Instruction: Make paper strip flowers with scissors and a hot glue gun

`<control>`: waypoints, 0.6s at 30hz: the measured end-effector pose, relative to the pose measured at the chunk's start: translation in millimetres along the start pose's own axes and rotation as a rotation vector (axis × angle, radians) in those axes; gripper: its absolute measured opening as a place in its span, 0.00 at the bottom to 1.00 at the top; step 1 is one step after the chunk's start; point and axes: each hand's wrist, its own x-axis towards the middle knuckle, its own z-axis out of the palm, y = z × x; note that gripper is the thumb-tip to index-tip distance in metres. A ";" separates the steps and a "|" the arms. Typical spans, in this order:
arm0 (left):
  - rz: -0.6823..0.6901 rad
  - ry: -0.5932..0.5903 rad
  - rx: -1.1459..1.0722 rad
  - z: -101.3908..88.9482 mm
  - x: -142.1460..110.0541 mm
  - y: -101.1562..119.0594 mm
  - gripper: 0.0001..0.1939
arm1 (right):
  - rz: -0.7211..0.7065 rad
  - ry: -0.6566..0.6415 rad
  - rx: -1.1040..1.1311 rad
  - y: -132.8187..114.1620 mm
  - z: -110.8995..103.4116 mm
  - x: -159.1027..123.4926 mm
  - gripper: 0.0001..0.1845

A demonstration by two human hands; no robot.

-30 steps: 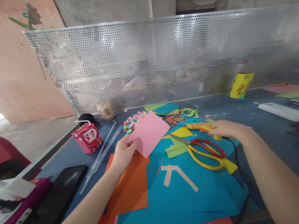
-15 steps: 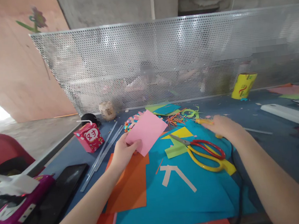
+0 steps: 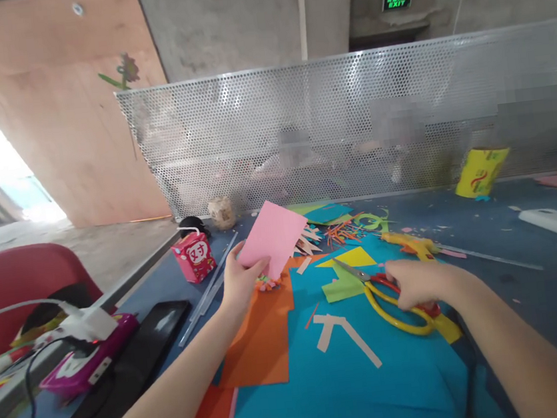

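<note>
My left hand (image 3: 243, 277) pinches a square sheet of pink paper (image 3: 274, 236) by its lower left corner, tilted above the table. Behind and below it, a bunch of small coloured paper pieces (image 3: 269, 282) is partly hidden. My right hand (image 3: 415, 282) has its fingers closed over the red handle of the scissors (image 3: 402, 326). Their blades lie over green and yellow paper scraps and point to the upper left. Just beyond the right hand, a yellow glue gun (image 3: 410, 243) lies on its side with a clear glue stick in its back.
Blue paper (image 3: 350, 395) and orange paper (image 3: 256, 345) cover the near table. At left are a red drink carton (image 3: 194, 255), clear glue sticks (image 3: 208, 294), a black phone (image 3: 140, 362) and a purple power strip (image 3: 91, 358). A perforated metal screen (image 3: 298, 113) stands behind.
My right hand has let go of the glue gun, now lying on the table, and come nearer onto the scissors. The pink paper stays in my left hand. The view has swung left.
</note>
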 end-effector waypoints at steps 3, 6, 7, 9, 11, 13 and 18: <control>-0.028 0.078 -0.013 -1.3 2.6 -0.3 0.39 | 0.024 0.059 0.016 -4.5 3.9 5.6 0.15; -0.045 0.156 -0.041 -2.5 6.5 -2.6 0.41 | 0.057 0.081 0.061 -4.2 5.9 13.6 0.15; -0.050 0.168 -0.057 -2.6 7.4 -2.9 0.40 | 0.068 0.086 0.078 -2.8 5.7 15.9 0.16; -0.055 0.176 -0.085 -2.3 7.7 -2.9 0.39 | 0.074 0.119 0.104 1.4 3.8 18.8 0.15; -0.055 0.174 -0.098 -1.3 6.2 -2.4 0.39 | 0.067 0.173 0.119 6.3 0.1 19.7 0.14; -0.055 0.171 -0.095 0.1 3.5 -2.2 0.41 | 0.057 0.244 0.143 10.4 -4.6 19.5 0.12; -0.081 0.144 -0.104 0.9 -2.3 -3.3 0.45 | -0.030 0.459 0.264 5.6 -10.3 15.7 0.18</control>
